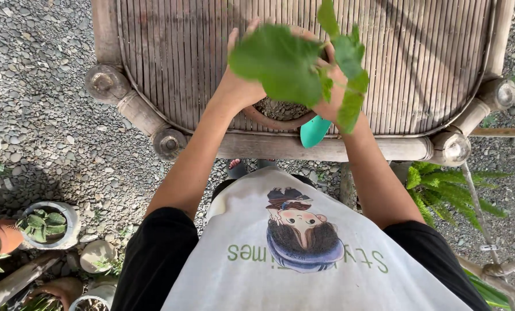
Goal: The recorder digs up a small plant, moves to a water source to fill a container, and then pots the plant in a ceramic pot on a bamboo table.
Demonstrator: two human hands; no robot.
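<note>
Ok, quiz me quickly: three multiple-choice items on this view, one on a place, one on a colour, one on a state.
1. Where does the plant pot sit?
A. on the slatted bamboo table
B. on the gravel
C. on the person's lap

2. What colour is the trowel blade beside the pot?
A. red
B. teal
C. black

3. How are the hands placed?
A. both hanging free
B. one on the pot only
C. left hand and right hand both on the pot

Answers: 1 A, slats lie under the pot. 2 B, the blade shows teal at the table edge. 3 C, a hand clasps each side.

Black short sleeves (154, 242) — white apron (280, 253) with cartoon print.
</note>
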